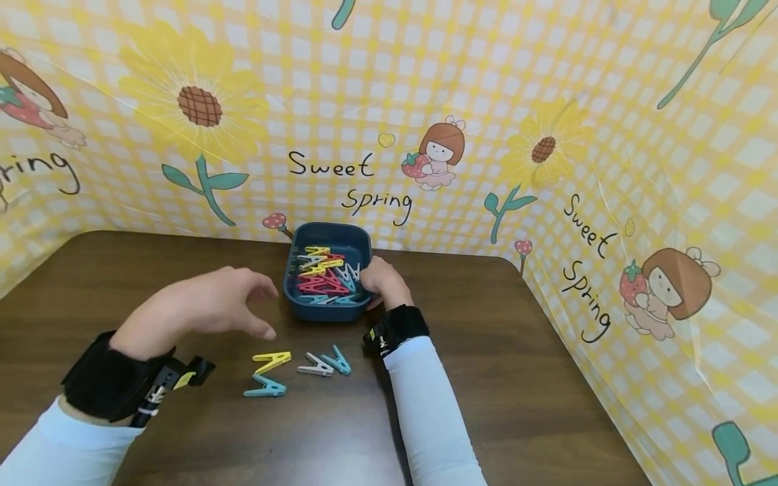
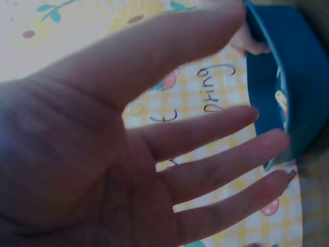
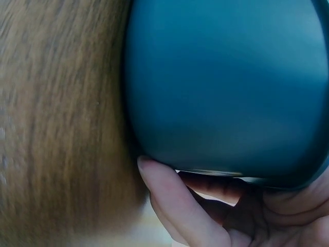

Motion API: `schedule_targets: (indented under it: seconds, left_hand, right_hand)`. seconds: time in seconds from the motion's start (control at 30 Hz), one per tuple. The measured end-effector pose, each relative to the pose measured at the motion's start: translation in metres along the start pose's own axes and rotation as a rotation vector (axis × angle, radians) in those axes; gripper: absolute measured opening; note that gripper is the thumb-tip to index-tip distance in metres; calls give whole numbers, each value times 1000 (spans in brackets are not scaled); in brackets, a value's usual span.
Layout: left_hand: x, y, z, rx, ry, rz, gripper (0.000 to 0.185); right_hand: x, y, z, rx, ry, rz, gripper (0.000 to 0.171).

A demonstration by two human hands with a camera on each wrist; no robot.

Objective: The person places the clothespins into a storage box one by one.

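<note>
A dark blue box (image 1: 328,312) stands toward the back of the table, holding many red, yellow, grey and blue clothespins (image 1: 322,283). At its right side my right hand (image 1: 384,278) grips the wall; the right wrist view has fingers (image 3: 177,200) against the side of the box (image 3: 221,92). Left of the box, my left hand (image 1: 221,300) hangs in the air, thumb and fingers spread, nothing in it. In front lie a yellow clothespin (image 1: 272,360), a blue clothespin (image 1: 266,387), a grey clothespin (image 1: 316,365) and another blue clothespin (image 1: 338,361).
The brown wooden table (image 1: 504,391) is bordered at the back and right by a yellow checked cloth (image 1: 486,88) with printed flowers and lettering. The box stands close to this cloth. Black straps with cameras sit on both wrists.
</note>
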State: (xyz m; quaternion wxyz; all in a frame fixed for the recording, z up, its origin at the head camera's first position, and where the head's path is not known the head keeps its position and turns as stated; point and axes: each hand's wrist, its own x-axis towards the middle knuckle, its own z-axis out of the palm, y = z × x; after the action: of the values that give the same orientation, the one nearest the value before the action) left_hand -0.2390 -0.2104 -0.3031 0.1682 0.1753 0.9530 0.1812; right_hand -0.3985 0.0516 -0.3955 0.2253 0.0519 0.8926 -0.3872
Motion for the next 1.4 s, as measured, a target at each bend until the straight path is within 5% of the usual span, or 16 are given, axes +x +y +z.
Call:
schedule_targets:
  seconds: [0.27,0.67,0.8,1.03,1.23,1.4]
  left_hand:
    - [7,4,24,56,-115,-38,63]
    - [22,13,48,150,-189,-129,22]
    - [24,12,54,169,-180,-141,23]
    - [28,12,58,200,-172,-159,25]
    - [29,8,58,205,-164,-197,28]
    - [31,6,59,222,-152,-215,30]
  right_hand:
    - [47,18,8,24,10,-23,49]
    - [-8,4,3,8,28,-79,52]
    - [-5,4,1,13,4,-61,52]
    - [44,20,5,26,1,-45,55]
    - [4,5,1,20,-7,-44,49]
    - [-6,0,-1,10,-11,-12,41]
